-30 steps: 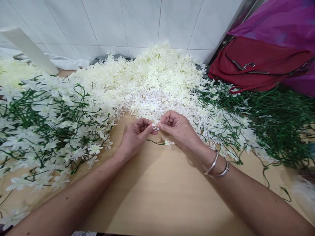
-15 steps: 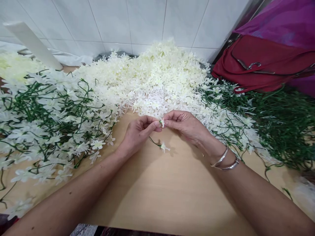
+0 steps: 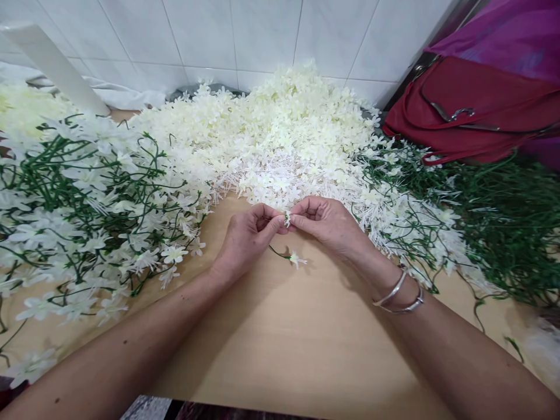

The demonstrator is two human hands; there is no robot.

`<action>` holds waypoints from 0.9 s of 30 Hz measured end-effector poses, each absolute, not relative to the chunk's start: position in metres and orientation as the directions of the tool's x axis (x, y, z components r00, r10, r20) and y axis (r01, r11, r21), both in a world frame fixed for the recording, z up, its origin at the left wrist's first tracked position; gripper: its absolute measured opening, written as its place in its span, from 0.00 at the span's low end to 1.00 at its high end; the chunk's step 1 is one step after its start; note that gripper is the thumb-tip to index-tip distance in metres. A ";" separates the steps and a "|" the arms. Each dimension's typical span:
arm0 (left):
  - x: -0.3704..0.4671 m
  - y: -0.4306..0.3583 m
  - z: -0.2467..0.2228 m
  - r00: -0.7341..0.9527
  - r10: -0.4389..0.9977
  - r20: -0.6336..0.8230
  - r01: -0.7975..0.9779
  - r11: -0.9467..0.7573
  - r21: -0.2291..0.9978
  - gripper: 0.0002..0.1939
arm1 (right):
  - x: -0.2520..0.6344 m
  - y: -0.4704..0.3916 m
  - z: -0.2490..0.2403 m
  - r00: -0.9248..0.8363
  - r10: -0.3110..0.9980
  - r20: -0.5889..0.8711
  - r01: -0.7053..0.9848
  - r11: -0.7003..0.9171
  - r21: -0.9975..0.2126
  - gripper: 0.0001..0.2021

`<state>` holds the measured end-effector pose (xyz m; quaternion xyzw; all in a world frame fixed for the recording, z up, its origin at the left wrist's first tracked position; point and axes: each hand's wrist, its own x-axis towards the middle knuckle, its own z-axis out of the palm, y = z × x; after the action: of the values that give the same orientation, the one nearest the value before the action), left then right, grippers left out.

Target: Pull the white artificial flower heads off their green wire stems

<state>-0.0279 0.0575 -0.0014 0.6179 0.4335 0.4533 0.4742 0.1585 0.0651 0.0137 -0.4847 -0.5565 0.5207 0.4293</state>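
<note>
My left hand point(image 3: 256, 233) and my right hand point(image 3: 326, 224) meet fingertip to fingertip above the wooden table. Pinched in the left fingers is a green artificial flower stem point(image 3: 279, 252); one white blossom point(image 3: 297, 259) hangs from its lower end. Between the two hands shows another small white blossom point(image 3: 287, 219) on a bit of green, with the right thumb and forefinger closed on it. The fingers hide most of this blossom and the upper stem. A silver bangle point(image 3: 400, 297) circles my right wrist.
Loose white blossoms point(image 3: 280, 128) are heaped against the tiled wall. Flowered green stems point(image 3: 87, 216) pile up at left, bare green stems point(image 3: 507, 227) at right. A red handbag point(image 3: 476, 111) stands at the back right, a white post point(image 3: 56, 67) at back left.
The view has shifted slightly. Both hands stay together, and the blossom between the fingertips has turned a little. The hanging blossom has swung slightly right.
</note>
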 end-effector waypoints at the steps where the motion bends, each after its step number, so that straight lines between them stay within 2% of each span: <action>1: -0.028 0.057 -0.001 0.215 0.965 0.152 0.121 -0.181 0.976 0.11 | 0.158 0.065 0.013 -0.168 0.985 -0.027 0.098 -0.011 -0.995 0.10; 9: -0.028 0.057 -0.003 0.209 0.965 0.158 0.223 -0.205 0.953 0.12 | 0.155 0.063 0.011 -0.183 0.983 -0.021 0.117 0.001 -0.993 0.08; 16: -0.025 0.062 -0.003 0.205 0.969 0.140 0.199 -0.181 0.963 0.11 | 0.157 0.069 0.006 -0.181 0.983 -0.001 0.169 0.030 -0.985 0.08; 23: -0.026 0.062 -0.005 0.246 0.964 0.097 0.076 -0.119 0.990 0.12 | 0.174 0.078 0.012 -0.279 0.960 -0.020 0.009 -0.018 -1.000 0.14; 27: -0.027 0.062 -0.006 0.247 0.964 0.099 0.063 -0.118 0.991 0.13 | 0.181 0.080 0.010 -0.317 0.946 -0.067 -0.041 -0.085 -0.996 0.17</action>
<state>-0.0265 0.0620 -0.0058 0.6033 0.4255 0.4419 0.5096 0.1808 0.0799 0.0096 -0.4191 -0.5400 0.6056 0.4075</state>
